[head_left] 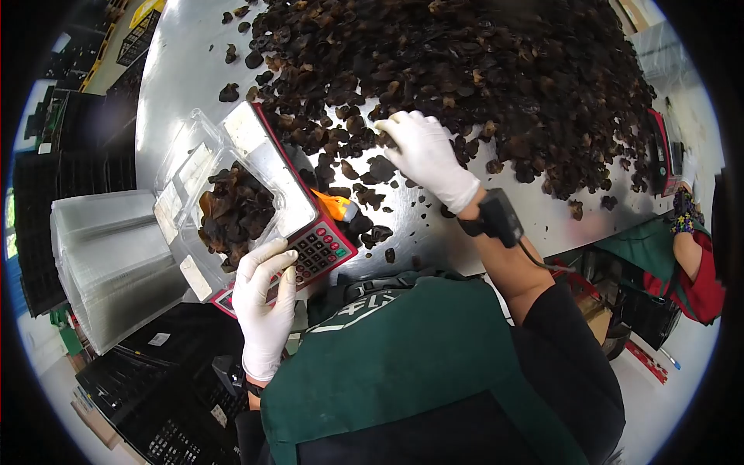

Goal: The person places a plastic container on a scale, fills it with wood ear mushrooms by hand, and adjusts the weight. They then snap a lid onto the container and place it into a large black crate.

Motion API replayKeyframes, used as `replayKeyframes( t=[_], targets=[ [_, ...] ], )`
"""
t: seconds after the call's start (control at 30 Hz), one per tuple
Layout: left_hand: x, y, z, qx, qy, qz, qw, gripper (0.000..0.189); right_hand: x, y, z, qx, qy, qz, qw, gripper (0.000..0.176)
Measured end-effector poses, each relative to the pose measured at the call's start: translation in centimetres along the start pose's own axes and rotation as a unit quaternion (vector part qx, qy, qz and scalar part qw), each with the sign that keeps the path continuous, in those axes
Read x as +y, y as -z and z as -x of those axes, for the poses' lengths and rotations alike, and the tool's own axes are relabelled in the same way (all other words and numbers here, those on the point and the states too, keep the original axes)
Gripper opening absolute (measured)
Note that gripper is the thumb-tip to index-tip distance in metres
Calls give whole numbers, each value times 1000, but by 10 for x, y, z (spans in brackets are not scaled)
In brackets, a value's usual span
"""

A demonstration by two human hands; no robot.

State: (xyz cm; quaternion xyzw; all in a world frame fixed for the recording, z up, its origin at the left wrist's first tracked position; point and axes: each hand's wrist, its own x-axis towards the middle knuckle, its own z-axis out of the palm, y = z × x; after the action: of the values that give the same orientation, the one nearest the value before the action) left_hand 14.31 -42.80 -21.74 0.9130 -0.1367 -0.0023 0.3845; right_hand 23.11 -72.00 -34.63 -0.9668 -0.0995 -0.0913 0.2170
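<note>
A large heap of dark brown, wood-ear-like pieces (465,70) covers much of the metal table. My right hand (426,151), in a white glove, is at the heap's near edge with its fingers curled down; what its fingertips hold, if anything, is hidden. A red scale (329,256) with a keypad stands at the left, and on it lies an open clear plastic container (182,248) with dark pieces (236,213) inside. My left hand (267,298), also gloved, is beside the container's near edge, over the scale's keypad side, its fingers bent and nothing visible in them.
A stack of clear plastic containers (116,263) stands left of the scale. An orange object (335,205) lies beside the scale. Black crates (155,380) are at the lower left. A co-worker's arm (686,240) and another red scale (663,155) are at the right.
</note>
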Motion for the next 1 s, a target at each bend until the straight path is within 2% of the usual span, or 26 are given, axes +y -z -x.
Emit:
replayKeyframes(
  t=[0.03,0.13,0.17,0.27,0.3,0.33,0.4,0.47,0.53,0.57,0.67,0.7,0.77,0.8,0.83,0.87,0.93,1.0],
  targets=[
    [0,1,-1,-1,-7,-4,1000,19,3,-13,-3,6,10,29,1000,22],
    [-1,3,-2,-2,-11,-30,999,19,14,-31,-13,-50,-22,14,998,13],
    [-2,3,-2,2,-4,-26,1000,19,18,-29,-10,-25,-35,-17,999,8],
    [-5,5,2,8,20,-13,1000,19,24,0,-11,-23,-107,-202,973,15],
    [-4,6,3,8,28,-6,1000,20,26,11,-10,-61,-194,-348,915,17],
    [-3,6,3,7,36,2,999,20,37,19,-6,-88,-175,-405,893,18],
    [-2,7,3,9,37,2,999,20,46,39,4,-102,-250,-596,756,19],
    [-2,8,1,10,35,3,999,19,58,39,17,-57,-258,-712,651,22],
    [-1,8,-1,10,33,5,999,19,72,35,23,-27,-234,-719,653,28],
    [0,8,-2,8,34,7,999,20,77,32,21,-1,-267,-657,705,25],
    [1,6,-4,4,31,6,999,20,62,36,4,-29,-280,-448,848,23],
    [2,6,-5,3,32,6,999,20,63,25,1,-5,-208,-343,916,20],
    [3,5,-5,3,35,6,999,20,48,18,-6,-34,-175,-161,971,24],
    [3,4,-4,4,37,8,999,20,42,14,-9,-49,-149,-48,986,25],
    [2,4,-4,5,40,9,999,20,44,2,-9,-52,-120,-1,991,27],
    [2,3,-3,7,42,10,999,19,43,-2,-12,-81,-129,21,988,25],
    [1,4,-3,9,45,12,999,19,43,-1,-15,-85,-117,7,989,24],
    [0,5,-1,15,41,4,999,20,33,11,-22,-119,-142,-94,978,24]
  ],
)
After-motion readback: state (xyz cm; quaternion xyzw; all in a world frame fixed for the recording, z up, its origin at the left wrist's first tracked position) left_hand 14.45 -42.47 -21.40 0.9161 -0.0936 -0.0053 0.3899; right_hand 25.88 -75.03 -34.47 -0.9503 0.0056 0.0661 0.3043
